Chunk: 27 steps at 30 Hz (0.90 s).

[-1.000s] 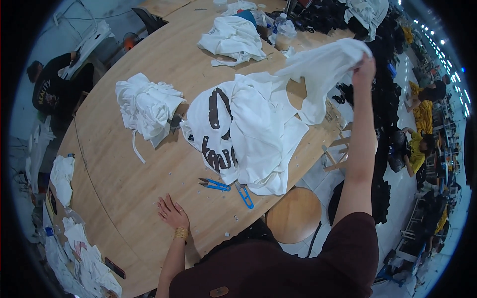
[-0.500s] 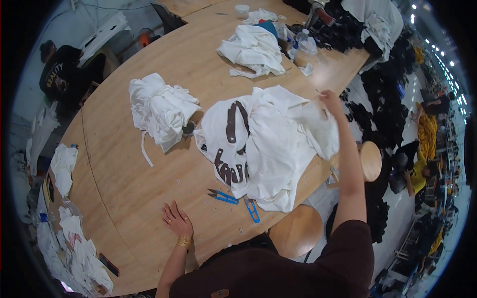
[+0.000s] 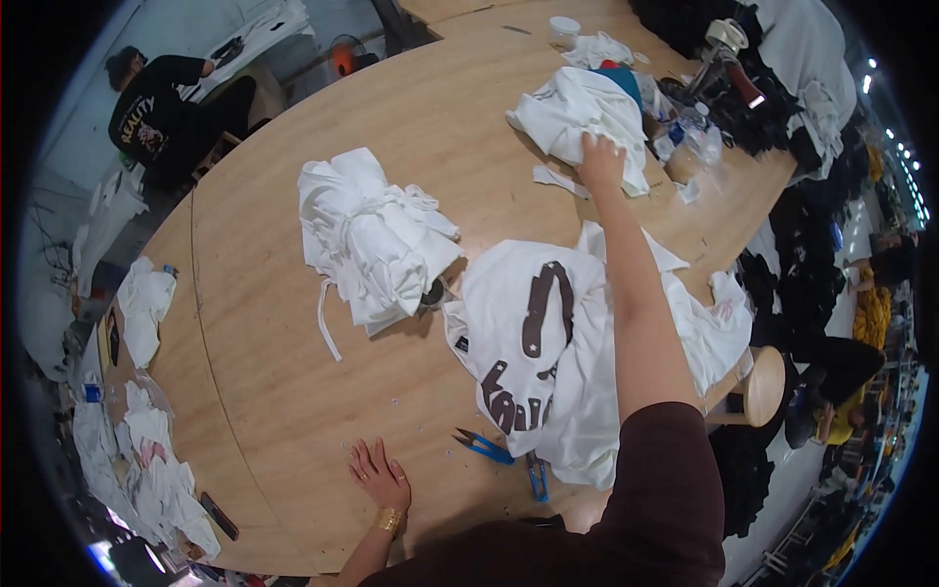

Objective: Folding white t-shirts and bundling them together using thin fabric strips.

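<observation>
My left hand [image 3: 380, 477] lies flat on the wooden table with its fingers spread and nothing in it. Reaching far forward, my right hand [image 3: 602, 164] rests its spread fingers on the near side of a bunched white garment [image 3: 553, 112]. Below my right forearm a white shirt with dark brown printed shapes [image 3: 504, 293] lies spread out; the forearm covers part of it. Two blue-handled thread snips [image 3: 489, 448] lie at the shirt's near edge. A heap of white garments [image 3: 367, 235] sits left of the shirt, with a strip trailing from it.
More white cloth [image 3: 161, 470] and a phone [image 3: 218, 516] lie along the table's left edge. Behind the bunched garment are a plastic bottle [image 3: 693, 122], a white tub [image 3: 563, 31] and dark cloth. A round wooden stool [image 3: 763, 386] stands at the right. A person [image 3: 156, 112] sits far left.
My right hand has left the right side of the printed shirt and moved forward to the bunched white garment. The view has shifted. My left hand stays flat on the table.
</observation>
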Each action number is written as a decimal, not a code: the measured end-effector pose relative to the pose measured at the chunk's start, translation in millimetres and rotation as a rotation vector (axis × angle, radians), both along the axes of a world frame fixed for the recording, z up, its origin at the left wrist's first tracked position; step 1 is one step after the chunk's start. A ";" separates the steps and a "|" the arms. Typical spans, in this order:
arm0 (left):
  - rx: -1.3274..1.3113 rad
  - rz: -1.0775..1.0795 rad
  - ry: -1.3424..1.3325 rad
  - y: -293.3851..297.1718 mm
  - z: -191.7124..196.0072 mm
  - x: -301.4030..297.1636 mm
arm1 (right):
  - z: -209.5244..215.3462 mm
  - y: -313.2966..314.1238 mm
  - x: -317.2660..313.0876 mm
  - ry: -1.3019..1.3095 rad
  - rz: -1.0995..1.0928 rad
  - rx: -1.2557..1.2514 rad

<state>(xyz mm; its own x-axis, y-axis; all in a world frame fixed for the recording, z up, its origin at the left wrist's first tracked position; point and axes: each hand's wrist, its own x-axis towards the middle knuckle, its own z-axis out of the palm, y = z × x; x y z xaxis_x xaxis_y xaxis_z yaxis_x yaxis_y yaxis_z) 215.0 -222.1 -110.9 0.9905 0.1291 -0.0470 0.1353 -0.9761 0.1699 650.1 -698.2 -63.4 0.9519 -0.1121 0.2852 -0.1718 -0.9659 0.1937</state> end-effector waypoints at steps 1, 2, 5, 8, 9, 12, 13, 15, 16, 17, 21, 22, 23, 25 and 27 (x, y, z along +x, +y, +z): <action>-0.003 -0.005 0.015 -1.5 0.4 -0.1 | -0.1 3.1 -2.3 0.058 -0.182 0.084; -0.007 -0.010 0.031 -3.1 0.1 0.4 | -0.6 6.0 -1.8 0.116 -0.366 0.166; -0.007 -0.012 0.026 -0.8 -0.5 0.9 | 1.0 -3.3 17.5 0.171 -0.283 0.174; -0.003 -0.017 0.020 0.3 1.1 1.7 | 5.4 -15.5 30.2 0.279 -0.095 0.659; -0.014 -0.016 0.023 -1.8 -0.9 3.5 | 2.1 -25.1 31.6 0.256 0.054 1.109; -0.013 0.001 0.054 -1.1 0.7 2.4 | -3.3 -14.3 25.1 0.125 0.082 1.408; -0.022 -0.005 0.043 -1.6 0.5 3.7 | -1.2 -23.3 26.9 0.341 -0.004 0.952; -0.037 -0.011 0.034 -3.1 -0.5 4.3 | -13.0 -26.4 20.0 0.250 -0.024 0.513; -0.042 -0.023 0.027 -4.9 -2.2 5.7 | -17.4 -29.0 18.7 0.151 -0.040 0.078; -0.027 -0.015 0.023 -1.4 -0.9 3.5 | -5.9 -3.8 16.6 0.154 -0.020 0.091; -0.034 -0.008 0.026 -0.8 2.9 3.4 | 20.4 86.3 19.3 0.072 0.521 0.674; -0.034 0.003 0.028 2.1 4.1 1.7 | 16.5 122.3 13.9 0.241 0.438 0.710; -0.036 0.014 0.029 4.7 5.4 -0.5 | 14.2 152.9 5.0 0.408 0.354 0.738; -0.055 0.000 0.018 -1.6 2.3 3.3 | -19.1 162.3 2.3 0.415 0.350 0.724; -0.059 -0.006 0.014 -3.0 0.6 3.4 | -31.1 169.5 7.9 0.428 0.354 0.724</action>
